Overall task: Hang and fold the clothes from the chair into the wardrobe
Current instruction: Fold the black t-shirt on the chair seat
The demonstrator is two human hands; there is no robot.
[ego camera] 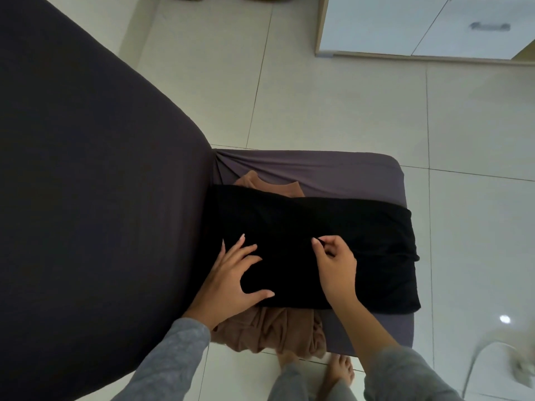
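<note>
A black garment (333, 227) of soft, matte knit lies folded into a long band on the seat of the chair (333, 169). Its long axis runs from the backrest (86, 169) out to the seat's opposite edge, where its gathered end hangs slightly over. Under it, crosswise, lies a brown garment (269, 331) of thin, limp cloth; one part peeks out on the far side and a rumpled bunch spills over the near edge of the seat. The chair wears a smooth, stretchy grey-purple cover, pulled into creases where seat meets backrest. The left hand (231, 273) rests flat on the black garment close to the backrest, fingers spread and nearly straight, gripping nothing. The right hand (335, 261) pinches a small bit of the black fabric between thumb and forefinger near the band's middle, its other fingers curled. Both arms are in grey heathered sleeves (173, 357). Bare feet (338, 371) stand on the glossy pale tiled floor (347, 96). At the upper right stands the white wardrobe (405, 24), with flat doors, a light wood edge and a blurred bar handle (490, 26)
</note>
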